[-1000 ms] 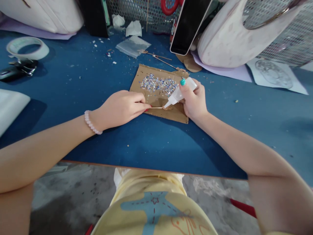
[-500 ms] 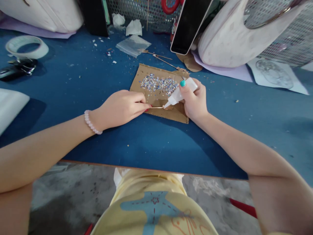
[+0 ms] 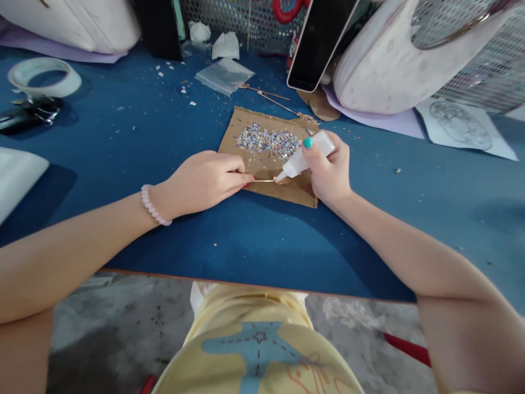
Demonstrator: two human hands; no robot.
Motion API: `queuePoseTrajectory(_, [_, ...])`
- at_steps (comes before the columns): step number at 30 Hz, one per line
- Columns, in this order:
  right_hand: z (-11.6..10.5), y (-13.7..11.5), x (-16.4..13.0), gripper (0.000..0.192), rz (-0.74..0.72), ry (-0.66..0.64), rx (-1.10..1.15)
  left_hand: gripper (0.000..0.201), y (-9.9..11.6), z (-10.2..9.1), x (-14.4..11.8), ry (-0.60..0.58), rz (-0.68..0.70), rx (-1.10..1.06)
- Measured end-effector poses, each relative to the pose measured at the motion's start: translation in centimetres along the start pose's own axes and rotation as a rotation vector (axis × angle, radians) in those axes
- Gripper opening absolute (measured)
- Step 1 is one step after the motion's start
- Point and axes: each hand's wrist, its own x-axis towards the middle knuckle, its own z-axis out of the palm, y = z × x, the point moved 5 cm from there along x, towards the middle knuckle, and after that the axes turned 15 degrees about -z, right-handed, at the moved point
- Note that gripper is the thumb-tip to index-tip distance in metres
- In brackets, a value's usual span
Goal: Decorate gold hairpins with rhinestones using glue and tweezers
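We are working over a flat brown cardboard sheet (image 3: 266, 189) lying on the blue desk (image 3: 123, 142), and all positions below are referenced to that sheet. Our left hand (image 3: 203, 180) is resting at its left edge, with its grip pinched closed on a thin gold metal pin (image 3: 264, 180) that is lying across the sheet's near half. Our right hand (image 3: 330, 172) is sitting at the sheet's right edge, with its grip wrapped around a small white plastic glue bottle (image 3: 303, 157). The bottle is tilting down to the left, and its nozzle is touching the decorated tip of the pin. A scatter of small iridescent rhinestones (image 3: 266, 139) is lying on the sheet's far half, apart from the pin. Beyond the sheet's far edge, two more thin gold pins (image 3: 270, 98) and a clear plastic bag (image 3: 223, 76) are lying on the desk. Well to the sheet's far left, a white tape roll (image 3: 45, 79) is lying flat. A black phone (image 3: 318, 44) is leaning beyond the far right corner.
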Motion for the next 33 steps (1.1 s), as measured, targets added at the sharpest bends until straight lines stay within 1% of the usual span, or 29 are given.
queuePoseTrajectory(5, [0.0,-0.2,0.0,0.051,-0.002,-0.011,-0.036,0.036,-0.1,0.1,0.0,-0.019,-0.011,0.011])
queuePoseTrajectory(13, [-0.1,-0.5,0.0,0.05,-0.013,-0.008,-0.026,0.035,-0.1,0.0,-0.1,0.008,0.004,0.011])
queuePoseTrajectory(20, [-0.4,-0.6,-0.1,0.05,-0.009,-0.008,-0.037,0.036,-0.1,-0.1,0.0,-0.023,-0.01,0.009])
queuePoseTrajectory(24, [-0.4,-1.0,-0.1,0.052,-0.008,-0.022,-0.058,0.037,-0.1,-0.1,0.0,-0.017,-0.015,0.016])
queuePoseTrajectory(29, [-0.5,-1.8,0.1,0.053,-0.028,-0.042,-0.077,0.035,0.1,-0.1,0.0,0.014,0.011,0.016])
queuePoseTrajectory(33, [-0.7,-2.2,0.2,0.05,-0.048,-0.033,-0.078,0.033,0.1,0.0,0.0,0.007,0.016,0.008])
